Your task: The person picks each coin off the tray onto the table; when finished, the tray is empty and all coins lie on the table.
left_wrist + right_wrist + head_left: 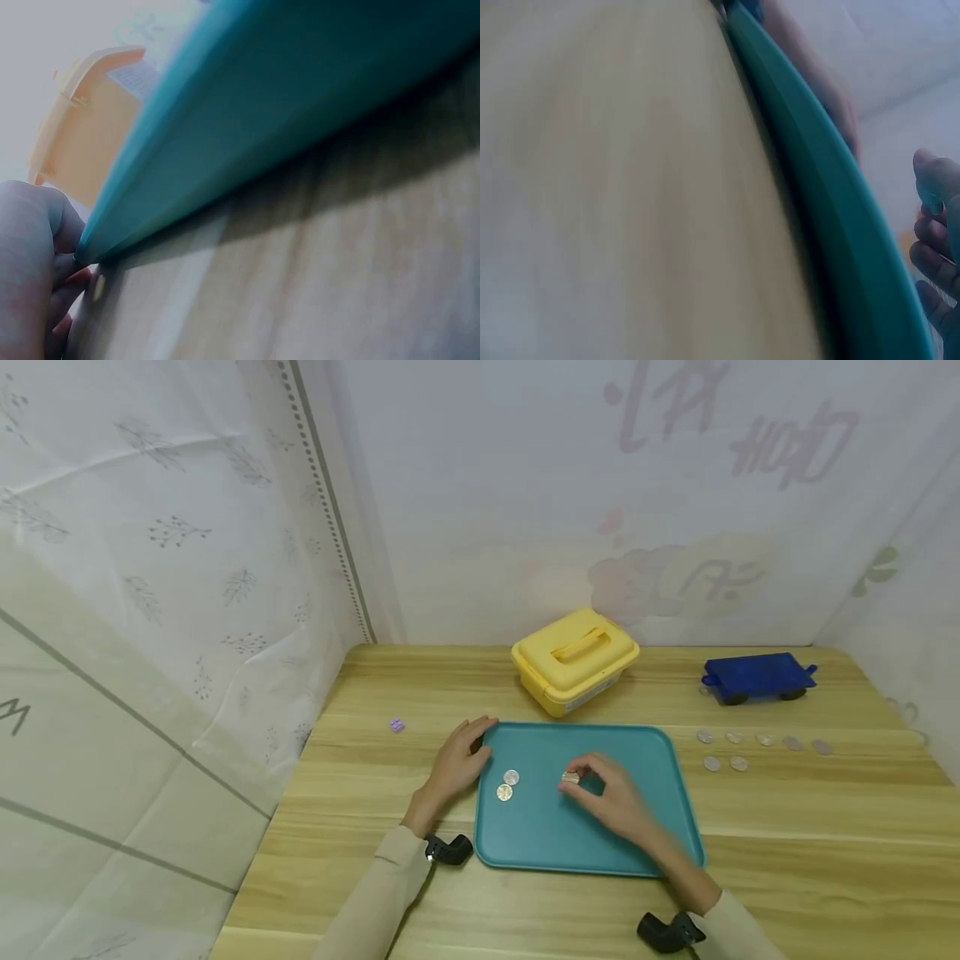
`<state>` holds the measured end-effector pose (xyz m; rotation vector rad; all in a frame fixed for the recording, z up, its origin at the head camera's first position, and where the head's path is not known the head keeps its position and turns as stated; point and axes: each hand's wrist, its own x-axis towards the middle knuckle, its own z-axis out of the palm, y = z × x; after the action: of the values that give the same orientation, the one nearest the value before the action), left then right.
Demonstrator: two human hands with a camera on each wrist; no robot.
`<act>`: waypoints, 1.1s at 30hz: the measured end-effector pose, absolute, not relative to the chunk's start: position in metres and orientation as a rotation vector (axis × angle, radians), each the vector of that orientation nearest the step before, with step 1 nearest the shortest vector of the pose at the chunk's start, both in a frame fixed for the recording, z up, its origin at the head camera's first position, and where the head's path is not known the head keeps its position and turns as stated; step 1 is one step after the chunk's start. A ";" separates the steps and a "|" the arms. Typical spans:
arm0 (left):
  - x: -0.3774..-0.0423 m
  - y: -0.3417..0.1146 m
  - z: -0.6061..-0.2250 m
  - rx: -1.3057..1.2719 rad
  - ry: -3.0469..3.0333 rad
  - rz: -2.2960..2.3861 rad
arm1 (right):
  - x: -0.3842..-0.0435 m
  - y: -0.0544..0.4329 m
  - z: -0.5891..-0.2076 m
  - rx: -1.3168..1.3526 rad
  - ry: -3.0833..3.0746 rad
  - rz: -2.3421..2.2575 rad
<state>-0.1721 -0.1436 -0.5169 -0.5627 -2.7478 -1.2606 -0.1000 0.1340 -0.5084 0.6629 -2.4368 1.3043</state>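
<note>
My right hand (611, 797) pinches a shiny coin (570, 777) between thumb and fingertips, above the middle of a teal tray (570, 852). The right wrist view also catches the fingers at its right edge, a coin (934, 203) between them. Two more coins (507, 785) lie touching or nearly touching in the tray's left part. At the tray's far left corner, my left hand (453, 764) holds the rim, with the thumb by the left side and a finger at the corner. Its fingers (69, 262) look bent around that corner in the left wrist view.
Behind the tray stands a yellow lidded box (573, 664) with a handle. Several coins (735, 738) lie in rows to the right, below a blue wheeled toy cart (759, 677). A small purple block (397, 724) is on the wooden table (352, 793) at left.
</note>
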 end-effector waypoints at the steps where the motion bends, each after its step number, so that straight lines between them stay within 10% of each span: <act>1: -0.172 -0.143 -0.517 -0.561 -2.748 -1.260 | -0.101 0.142 -0.508 0.647 -2.428 1.284; 33: -0.173 -0.143 -0.515 -0.536 -2.769 -1.281 | -0.073 0.367 -0.523 -0.137 -2.491 0.931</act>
<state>-0.1729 -0.1426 -0.5154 -0.5364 -2.7687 -1.2814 -0.0732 0.3666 -0.5233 -0.1365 -2.4914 0.9312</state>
